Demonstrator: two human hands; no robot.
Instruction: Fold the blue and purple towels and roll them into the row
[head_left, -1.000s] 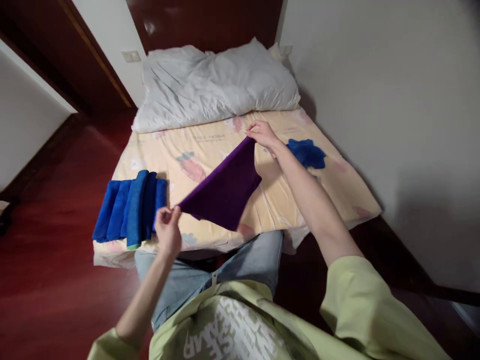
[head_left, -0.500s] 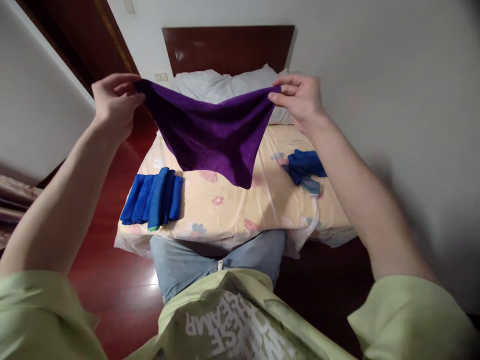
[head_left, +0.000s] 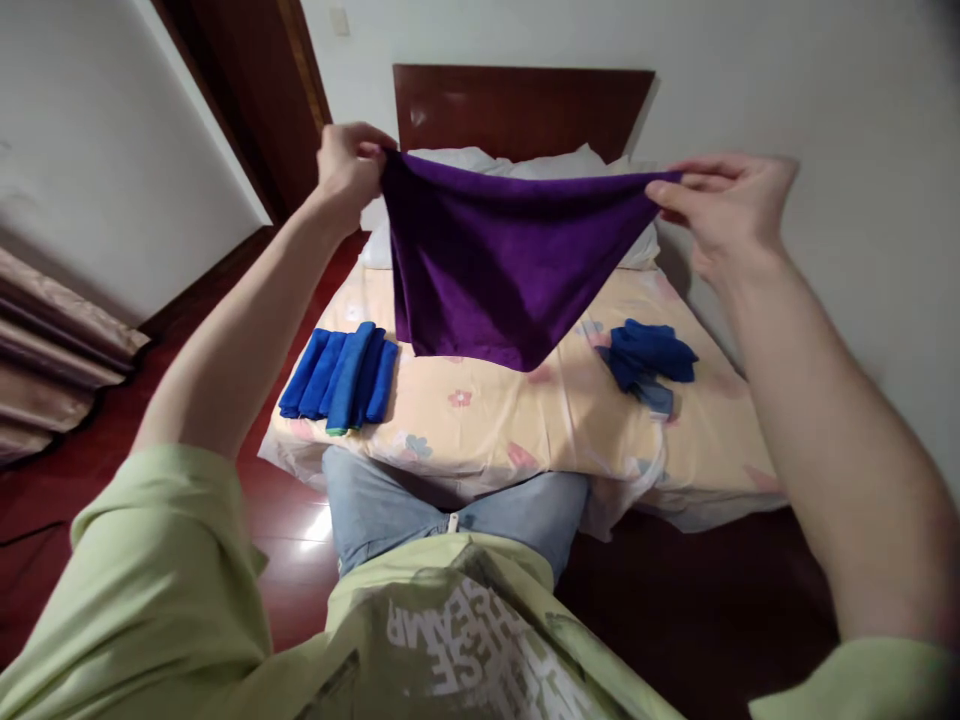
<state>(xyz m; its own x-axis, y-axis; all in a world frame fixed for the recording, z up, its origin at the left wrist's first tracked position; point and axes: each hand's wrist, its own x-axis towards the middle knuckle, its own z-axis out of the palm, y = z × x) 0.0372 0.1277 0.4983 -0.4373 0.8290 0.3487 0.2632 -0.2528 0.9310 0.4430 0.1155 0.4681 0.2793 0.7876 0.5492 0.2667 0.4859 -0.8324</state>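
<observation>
A purple cloth (head_left: 502, 260) hangs in the air above the bed, stretched between my two hands. My left hand (head_left: 352, 168) is closed on its upper left corner, and my right hand (head_left: 731, 205) pinches its upper right corner. The top edge is nearly straight, while the lower part droops in soft folds. Below it on the left of the bed lie several rolled blue cloths (head_left: 341, 378) side by side. On the right side of the bed sits a crumpled blue cloth (head_left: 651, 352).
The bed (head_left: 480, 440) has a yellow flowered sheet and touches my legs. Pillows (head_left: 559, 163) rest against a dark wooden headboard (head_left: 517, 110). A striped curtain (head_left: 52, 350) hangs at the left, and a doorway (head_left: 247, 90) stands behind my left arm.
The view has shifted, and both hands now appear further right. The purple cloth's top edge is pulled straighter than before, and it sags less in the middle.
</observation>
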